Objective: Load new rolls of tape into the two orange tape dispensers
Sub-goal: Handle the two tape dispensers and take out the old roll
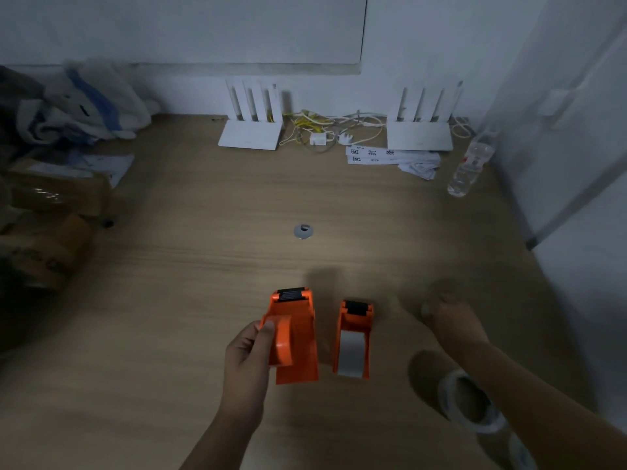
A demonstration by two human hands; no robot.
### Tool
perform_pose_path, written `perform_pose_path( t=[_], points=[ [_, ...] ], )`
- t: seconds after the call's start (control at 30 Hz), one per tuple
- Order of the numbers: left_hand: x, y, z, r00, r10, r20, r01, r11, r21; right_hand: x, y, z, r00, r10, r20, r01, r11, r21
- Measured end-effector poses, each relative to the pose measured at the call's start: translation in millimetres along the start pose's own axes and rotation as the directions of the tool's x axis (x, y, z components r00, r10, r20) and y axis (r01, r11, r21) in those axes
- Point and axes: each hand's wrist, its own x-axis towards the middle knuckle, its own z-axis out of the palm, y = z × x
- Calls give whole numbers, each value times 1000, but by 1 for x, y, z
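Two orange tape dispensers lie side by side on the wooden desk (pixel 203 266), near its front edge. My left hand (pixel 249 354) grips the larger left dispenser (pixel 297 334) by its orange side wheel, thumb on top. The smaller right dispenser (pixel 354 337) lies free with a pale grey-white roll in its cradle. My right hand (pixel 448 322) is blurred, to the right of the dispensers, fingers curled down onto the desk; what they hold, if anything, is unclear. A clear tape roll (pixel 466 401) lies under my right forearm, and another roll (pixel 522 452) shows at the bottom edge.
Two white routers (pixel 251 130) (pixel 420 134) stand at the back wall with tangled cables (pixel 322 130) between them. Paper slips (pixel 390 156) and a water bottle (pixel 471 164) lie back right. Cardboard boxes (pixel 54 191), brown tape rolls (pixel 51 252) and cloth crowd the left. A grey grommet (pixel 303 231) sits mid-desk.
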Motion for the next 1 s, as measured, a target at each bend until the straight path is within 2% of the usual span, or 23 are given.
perform_pose_path(
  t=[0.1, 0.17, 0.23, 0.27, 0.37, 0.47, 0.5, 0.57, 0.67, 0.77, 0.83, 0.9, 1.0],
  points=[
    [4, -2, -1, 1000, 6, 9, -6, 1000, -16, -19, -63, -19, 998, -51, 21, 44, 970, 239],
    [7, -4, 0, 1000, 0, 26, 0, 1000, -7, -36, -109, -26, 993, -107, 57, 70, 888, 454],
    [8, -6, 0, 999, 1, 38, -1, 1000, 4, -53, -151, -25, 975, -116, 190, -37, 756, 654],
    [8, -6, 1, 999, 7, 39, -8, 1000, 13, -58, -167, -20, 955, -109, 277, -121, 710, 694],
    [10, -9, -2, 999, 24, 47, -26, 999, 35, -62, -195, 5, 932, 8, 363, -293, 608, 738],
    [14, -15, -10, 999, 18, 36, -19, 999, 34, -65, -203, 18, 863, 131, 488, -504, 290, 814],
    [15, -18, -13, 999, 16, 33, -18, 999, 37, -67, -203, 18, 843, 116, 526, -538, 197, 819],
    [18, -26, -20, 999, 14, 37, -16, 998, 59, -71, -204, 19, 820, 76, 567, -572, 82, 816],
    [20, -41, -31, 997, -11, 75, 2, 993, 116, -81, -206, 18, 794, 59, 605, -606, 2, 795],
    [18, -58, -38, 991, -39, 128, 17, 985, 171, -82, -212, 32, 727, 102, 679, -670, -105, 734],
    [17, -70, -45, 989, -43, 142, 12, 978, 209, -84, -216, 40, 705, 151, 693, -685, -106, 721],
    [17, -83, -51, 987, -53, 151, 8, 958, 287, -89, -221, 50, 705, 155, 692, -676, -149, 722],
    [21, -99, -58, 983, -97, 154, 32, 927, 374, -104, -225, 50, 747, 128, 652, -601, -289, 745]
  ],
)
